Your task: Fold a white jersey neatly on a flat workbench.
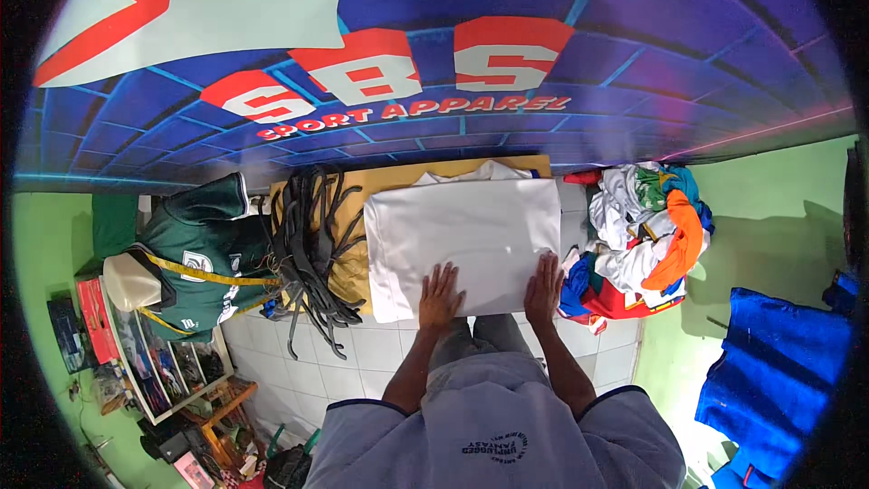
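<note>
A white garment (392,295) lies on a yellow-brown work surface (380,173) in front of me. A smooth pale grey sheet (468,224) covers most of it; whether this is cloth or a stiff panel, I cannot tell. White fabric shows past its left side, and a rumpled part sticks out behind its far edge. My left hand (441,295) rests palm down on the sheet's near edge, left of middle. At the near right corner, my right hand (544,288) lies flat with its fingers pointing away from me. Neither hand grips anything.
Left of the sheet lies a heap of black cords or straps (312,251). Beyond it stands a mannequin in a green jersey (204,244) with a yellow measuring tape (217,277). On the right are piled colourful garments (645,244). A printed banner (434,129) spans the back.
</note>
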`<action>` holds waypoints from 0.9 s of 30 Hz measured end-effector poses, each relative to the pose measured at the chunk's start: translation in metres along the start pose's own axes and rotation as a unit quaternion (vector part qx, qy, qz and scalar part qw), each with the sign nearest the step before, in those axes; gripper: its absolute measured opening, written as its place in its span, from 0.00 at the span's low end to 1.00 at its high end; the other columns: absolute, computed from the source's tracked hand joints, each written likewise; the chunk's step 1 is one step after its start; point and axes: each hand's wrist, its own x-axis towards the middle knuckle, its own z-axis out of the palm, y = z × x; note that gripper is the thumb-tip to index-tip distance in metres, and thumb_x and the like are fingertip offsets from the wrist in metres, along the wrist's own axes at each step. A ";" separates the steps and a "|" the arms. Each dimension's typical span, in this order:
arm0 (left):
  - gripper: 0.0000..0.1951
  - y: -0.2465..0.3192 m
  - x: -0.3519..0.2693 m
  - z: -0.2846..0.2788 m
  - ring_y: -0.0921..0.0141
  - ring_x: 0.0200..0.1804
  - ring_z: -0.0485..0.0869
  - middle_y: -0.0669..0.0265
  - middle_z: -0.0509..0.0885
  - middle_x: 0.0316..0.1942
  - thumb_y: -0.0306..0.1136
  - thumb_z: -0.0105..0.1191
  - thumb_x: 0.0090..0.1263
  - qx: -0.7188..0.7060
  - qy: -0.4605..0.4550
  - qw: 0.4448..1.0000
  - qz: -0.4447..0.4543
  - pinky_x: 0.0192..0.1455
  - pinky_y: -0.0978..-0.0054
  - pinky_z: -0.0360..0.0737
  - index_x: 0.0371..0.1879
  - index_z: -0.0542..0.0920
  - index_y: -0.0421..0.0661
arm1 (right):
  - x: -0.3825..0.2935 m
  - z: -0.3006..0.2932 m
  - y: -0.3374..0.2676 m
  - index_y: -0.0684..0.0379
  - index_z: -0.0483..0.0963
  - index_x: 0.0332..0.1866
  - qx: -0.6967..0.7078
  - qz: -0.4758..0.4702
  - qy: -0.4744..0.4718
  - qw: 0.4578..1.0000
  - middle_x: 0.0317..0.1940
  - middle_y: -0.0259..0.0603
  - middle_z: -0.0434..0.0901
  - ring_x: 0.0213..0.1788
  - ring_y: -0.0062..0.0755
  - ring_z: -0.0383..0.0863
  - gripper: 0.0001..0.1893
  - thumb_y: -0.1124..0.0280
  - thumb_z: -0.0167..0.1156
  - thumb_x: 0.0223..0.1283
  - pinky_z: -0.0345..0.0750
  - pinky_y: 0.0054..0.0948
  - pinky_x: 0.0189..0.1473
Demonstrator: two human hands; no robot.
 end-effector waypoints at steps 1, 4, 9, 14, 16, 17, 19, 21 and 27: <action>0.37 -0.003 -0.004 -0.002 0.58 0.84 0.52 0.62 0.58 0.83 0.52 0.49 0.78 -0.002 -0.003 1.000 -0.004 0.83 0.50 0.51 0.80 0.59 0.47 | -0.002 0.000 0.005 0.65 0.56 0.79 -0.015 0.008 -0.010 1.000 0.81 0.52 0.56 0.82 0.57 0.53 0.33 0.73 0.49 0.70 0.50 0.52 0.82; 0.39 -0.009 -0.013 -0.009 0.56 0.84 0.52 0.61 0.57 0.83 0.55 0.50 0.76 -0.007 -0.011 1.000 -0.016 0.83 0.50 0.50 0.80 0.59 0.46 | -0.010 0.005 0.023 0.64 0.55 0.80 -0.061 0.033 -0.040 0.997 0.81 0.52 0.56 0.83 0.56 0.50 0.30 0.71 0.46 0.75 0.48 0.51 0.82; 0.39 -0.009 -0.019 -0.019 0.57 0.85 0.50 0.63 0.56 0.83 0.54 0.51 0.75 0.006 -0.035 0.997 -0.064 0.83 0.50 0.49 0.80 0.59 0.46 | -0.023 0.014 0.043 0.63 0.54 0.81 0.078 0.111 0.012 0.991 0.82 0.52 0.54 0.83 0.58 0.49 0.33 0.74 0.47 0.71 0.46 0.57 0.82; 0.42 -0.020 -0.028 -0.021 0.54 0.84 0.51 0.55 0.55 0.83 0.55 0.51 0.76 -0.012 0.012 0.998 -0.061 0.84 0.49 0.45 0.80 0.56 0.41 | -0.028 0.012 0.046 0.63 0.54 0.81 0.124 0.154 0.079 0.977 0.82 0.52 0.54 0.84 0.57 0.47 0.33 0.74 0.48 0.71 0.44 0.59 0.82; 0.42 -0.029 -0.033 -0.019 0.54 0.84 0.51 0.55 0.55 0.83 0.55 0.51 0.76 -0.035 0.030 0.995 -0.083 0.84 0.49 0.45 0.81 0.56 0.41 | -0.018 0.008 0.029 0.63 0.54 0.81 0.119 0.121 0.055 0.984 0.82 0.52 0.53 0.84 0.57 0.47 0.33 0.74 0.48 0.71 0.44 0.59 0.82; 0.42 -0.034 -0.037 -0.018 0.54 0.84 0.50 0.54 0.55 0.83 0.54 0.51 0.76 -0.058 0.049 0.991 -0.106 0.84 0.49 0.44 0.81 0.55 0.40 | -0.011 0.006 0.015 0.62 0.54 0.81 0.114 0.087 0.030 0.989 0.82 0.52 0.53 0.84 0.57 0.47 0.33 0.74 0.48 0.71 0.44 0.59 0.82; 0.42 -0.042 -0.043 -0.016 0.54 0.84 0.50 0.53 0.54 0.83 0.53 0.51 0.77 -0.102 0.087 0.979 -0.152 0.84 0.49 0.43 0.81 0.54 0.40 | 0.000 0.002 -0.005 0.62 0.54 0.81 0.105 0.017 -0.020 0.994 0.82 0.52 0.53 0.85 0.57 0.46 0.33 0.74 0.48 0.72 0.43 0.60 0.82; 0.42 -0.043 -0.044 -0.017 0.55 0.84 0.50 0.54 0.54 0.83 0.53 0.51 0.77 -0.089 0.081 0.980 -0.159 0.84 0.49 0.43 0.81 0.54 0.40 | -0.001 0.005 -0.002 0.62 0.53 0.82 0.061 0.031 -0.026 0.997 0.83 0.52 0.52 0.85 0.56 0.46 0.33 0.73 0.48 0.72 0.43 0.59 0.82; 0.39 -0.051 -0.049 -0.023 0.56 0.85 0.49 0.56 0.54 0.83 0.50 0.50 0.78 -0.043 0.056 0.981 -0.179 0.84 0.52 0.45 0.82 0.54 0.42 | -0.011 0.011 0.007 0.61 0.50 0.83 -0.068 0.068 -0.047 0.994 0.84 0.51 0.49 0.85 0.55 0.44 0.34 0.71 0.47 0.73 0.42 0.57 0.82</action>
